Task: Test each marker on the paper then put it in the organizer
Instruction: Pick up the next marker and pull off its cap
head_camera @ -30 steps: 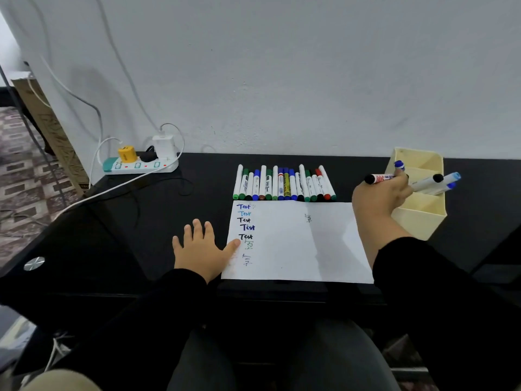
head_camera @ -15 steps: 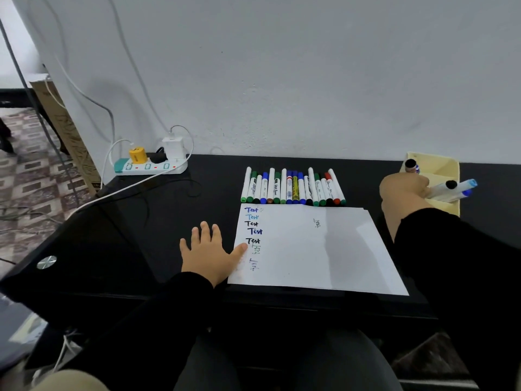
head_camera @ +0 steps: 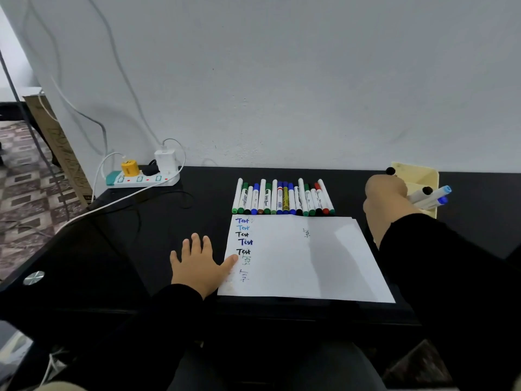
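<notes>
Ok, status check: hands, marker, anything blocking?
Left hand flat, thumb on paper. Right hand at organizer, lowering black-capped marker; its grip is hidden. Untested row waits above paper. Nothing blocking.

A white paper (head_camera: 304,258) lies flat on the black tabletop (head_camera: 197,210), with "Test" written 5 times down its left edge and fainter scribbles below. Just behind the paper's far edge, a row of capped markers (head_camera: 282,198) lies side by side. Right of the paper stands the pale yellow organizer (head_camera: 420,176), with markers (head_camera: 431,196) sticking out of it.
</notes>
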Action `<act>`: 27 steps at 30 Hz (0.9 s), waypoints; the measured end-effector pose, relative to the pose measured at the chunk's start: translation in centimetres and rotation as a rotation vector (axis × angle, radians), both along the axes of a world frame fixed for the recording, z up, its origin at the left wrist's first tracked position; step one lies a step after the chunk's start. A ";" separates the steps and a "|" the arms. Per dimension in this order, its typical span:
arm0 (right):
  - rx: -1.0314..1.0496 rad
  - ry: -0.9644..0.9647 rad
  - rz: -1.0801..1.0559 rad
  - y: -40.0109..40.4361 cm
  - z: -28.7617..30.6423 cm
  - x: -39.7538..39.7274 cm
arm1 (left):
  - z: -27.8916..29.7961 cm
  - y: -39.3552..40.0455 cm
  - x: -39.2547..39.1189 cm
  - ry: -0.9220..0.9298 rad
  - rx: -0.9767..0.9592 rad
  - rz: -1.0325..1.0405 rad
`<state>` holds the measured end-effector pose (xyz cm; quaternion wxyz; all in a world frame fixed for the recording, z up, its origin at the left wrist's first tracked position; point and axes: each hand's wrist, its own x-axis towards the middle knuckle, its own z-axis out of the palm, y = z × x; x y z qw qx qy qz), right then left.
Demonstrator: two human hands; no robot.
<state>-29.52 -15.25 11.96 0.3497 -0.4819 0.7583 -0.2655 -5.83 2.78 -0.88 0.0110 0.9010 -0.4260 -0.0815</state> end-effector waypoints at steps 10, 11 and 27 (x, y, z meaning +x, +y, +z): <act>-0.035 0.341 0.303 1.9 -0.6 1.9 | 0.2 0.2 -0.2 -0.008 -0.012 -0.005; 0.012 0.356 0.271 2.2 -0.7 2.4 | 0.2 0.2 -0.2 -0.005 -0.013 -0.004; -0.036 0.220 0.157 -5.0 -7.2 4.3 | 0.1 -0.1 0.0 0.002 0.007 -0.013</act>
